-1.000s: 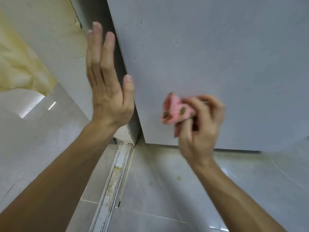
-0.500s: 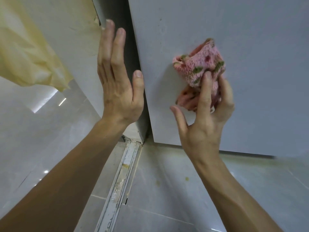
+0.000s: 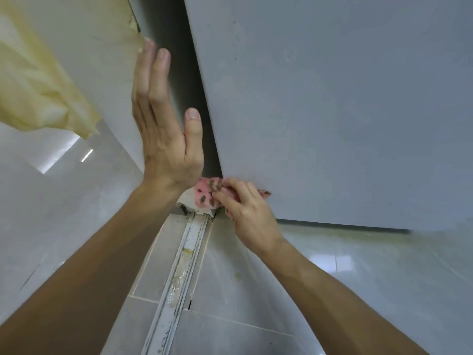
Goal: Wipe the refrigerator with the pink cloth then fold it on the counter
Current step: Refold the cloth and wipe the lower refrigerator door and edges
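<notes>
Wiping step, not folding yet. Right hand point(image 3: 245, 208) has its fingers curled round the cloth point(image 3: 207, 192), pressing the wad at the bottom-left corner of the fridge point(image 3: 332, 111), where front face, dark side and bottom edge meet. Left hand point(image 3: 163, 129) is flat, fingers straight and together, thumb apart, holding nothing. It stands upright in front of the gap between the fridge side and the pale panel point(image 3: 84, 55). Can't tell if it touches either.

Cloth is bunched, not spread. Its long axis is roughly level, along the fridge's bottom edge. The bulk sticks out left of my fingers toward the corner, and a small tail shows right of them.

My read: cloth is at the lowest corner, so the front face is likely near done. Can't judge how clean the rest is.

Next move: run the wad right along the bottom edge or up the side under fingertip pressure. Keep it off the floor point(image 3: 358, 278) and the grimy track point(image 3: 184, 257) just below. Then the counter, not in view. Open the wad flat before folding.

Yellow sheet point(image 3: 38, 85) hangs upper left, well apart.
</notes>
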`<move>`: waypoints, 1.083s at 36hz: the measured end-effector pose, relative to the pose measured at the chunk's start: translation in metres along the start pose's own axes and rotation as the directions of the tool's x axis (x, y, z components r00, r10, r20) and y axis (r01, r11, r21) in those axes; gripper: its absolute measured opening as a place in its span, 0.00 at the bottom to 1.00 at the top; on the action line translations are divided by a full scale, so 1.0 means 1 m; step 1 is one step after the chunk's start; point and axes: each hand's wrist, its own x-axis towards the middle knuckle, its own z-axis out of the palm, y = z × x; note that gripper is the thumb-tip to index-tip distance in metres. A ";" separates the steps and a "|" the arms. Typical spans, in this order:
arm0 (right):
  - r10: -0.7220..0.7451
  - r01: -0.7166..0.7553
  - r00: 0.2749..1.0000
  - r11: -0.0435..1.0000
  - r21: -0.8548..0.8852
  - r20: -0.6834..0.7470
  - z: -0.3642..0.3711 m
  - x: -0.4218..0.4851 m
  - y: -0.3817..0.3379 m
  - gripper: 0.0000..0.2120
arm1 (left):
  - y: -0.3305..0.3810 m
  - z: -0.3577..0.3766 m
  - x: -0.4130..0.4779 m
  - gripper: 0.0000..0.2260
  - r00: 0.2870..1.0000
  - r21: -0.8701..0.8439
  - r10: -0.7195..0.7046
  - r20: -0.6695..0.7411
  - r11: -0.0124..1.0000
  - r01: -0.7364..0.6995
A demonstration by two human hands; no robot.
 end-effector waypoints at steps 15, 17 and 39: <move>0.178 -0.105 0.865 0.978 0.179 -0.469 -0.172 0.019 0.000 0.19 | 0.034 0.017 0.016 0.27 0.997 -0.015 0.009 -0.074 1.000 -0.011; 0.142 -0.077 0.790 0.988 0.133 -0.597 -0.192 0.043 -0.002 0.23 | 0.033 0.017 0.018 0.27 0.994 0.011 -0.018 -0.104 1.000 0.019; -0.354 0.100 0.652 0.917 -0.386 -0.670 -0.135 0.142 -0.025 0.13 | -0.029 -0.007 0.057 0.29 0.990 0.183 -0.012 -0.139 0.982 0.037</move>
